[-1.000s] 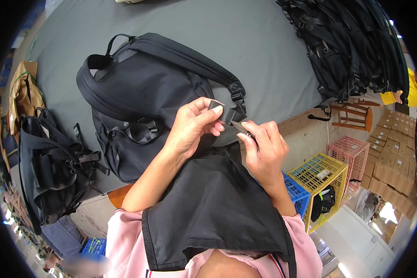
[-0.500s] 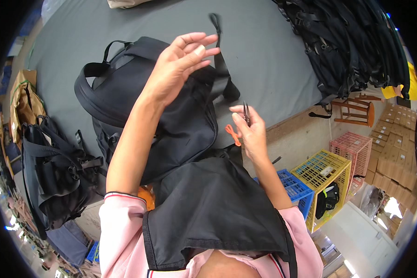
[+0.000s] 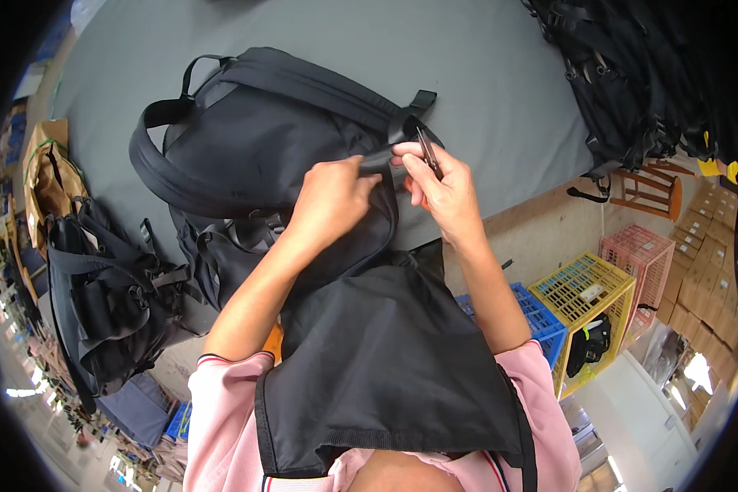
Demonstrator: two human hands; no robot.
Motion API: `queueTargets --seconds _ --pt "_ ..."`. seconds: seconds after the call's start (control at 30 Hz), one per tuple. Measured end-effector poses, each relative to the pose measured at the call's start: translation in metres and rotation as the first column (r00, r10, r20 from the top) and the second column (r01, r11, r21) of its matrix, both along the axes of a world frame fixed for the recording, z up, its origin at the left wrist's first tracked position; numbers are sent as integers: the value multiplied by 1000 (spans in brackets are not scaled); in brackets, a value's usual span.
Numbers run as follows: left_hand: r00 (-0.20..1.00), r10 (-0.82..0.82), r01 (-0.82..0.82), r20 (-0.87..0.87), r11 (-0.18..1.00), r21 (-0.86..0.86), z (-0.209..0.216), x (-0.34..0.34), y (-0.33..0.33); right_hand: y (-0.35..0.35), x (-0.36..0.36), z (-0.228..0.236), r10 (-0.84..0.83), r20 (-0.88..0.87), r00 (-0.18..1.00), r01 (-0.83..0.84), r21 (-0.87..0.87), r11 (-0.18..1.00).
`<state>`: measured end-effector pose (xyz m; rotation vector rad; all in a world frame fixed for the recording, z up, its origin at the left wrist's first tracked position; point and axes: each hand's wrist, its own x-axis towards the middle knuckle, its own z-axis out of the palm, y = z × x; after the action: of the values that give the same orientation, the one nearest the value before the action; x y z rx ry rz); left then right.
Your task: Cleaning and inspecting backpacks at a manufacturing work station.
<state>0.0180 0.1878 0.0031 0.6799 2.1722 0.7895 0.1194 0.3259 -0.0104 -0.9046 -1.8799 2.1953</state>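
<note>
half a second ago the left hand (image 3: 334, 201) was lifted high over the desk (image 3: 484, 74) with a loose strap end raised, well apart from the right hand (image 3: 443, 190); now both have come down and met over the right shoulder of the black backpack (image 3: 254, 139), which lies on the grey desk just beyond the person's dark apron (image 3: 385, 361). the left hand's grip is clamped on the flat black strap (image 3: 375, 158), pulling it taut toward the right hand, whose grip is closed around small dark snips (image 3: 426, 152) with the tips at the strap near its buckle. judging by this, work has gone from holding the strap up to trimming it. on the floor at the right stand a blue crate (image 3: 537, 316), a yellow crate (image 3: 586, 295) with a small white label, a pink crate (image 3: 644, 254) and brown cartons (image 3: 705, 271) stacked beyond. a heap of black bags (image 3: 631, 82) lies far right, another black bag (image 3: 107, 303) near left, a tan bag (image 3: 49, 180) beyond it.
</note>
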Motion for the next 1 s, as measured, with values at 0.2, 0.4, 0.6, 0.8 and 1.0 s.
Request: queueTargets --seconds 0.2,0.4,0.6,0.8,1.0 --pt "603 304 -639 738 738 218 -20 17 -29 -7 21 -4 100 23 995 -99 -60 993" --pt "606 261 -633 751 731 256 -26 17 -37 -23 36 5 126 62 990 -110 -217 970" --pt "628 186 -602 756 732 320 -16 17 -39 -30 29 8 145 16 989 -141 -149 979" --pt "876 40 176 -481 901 397 79 -22 -69 13 31 31 -225 -108 968 241 171 955" --pt "448 894 -631 -16 329 703 63 -83 -123 32 -42 28 58 -55 997 -29 435 900"
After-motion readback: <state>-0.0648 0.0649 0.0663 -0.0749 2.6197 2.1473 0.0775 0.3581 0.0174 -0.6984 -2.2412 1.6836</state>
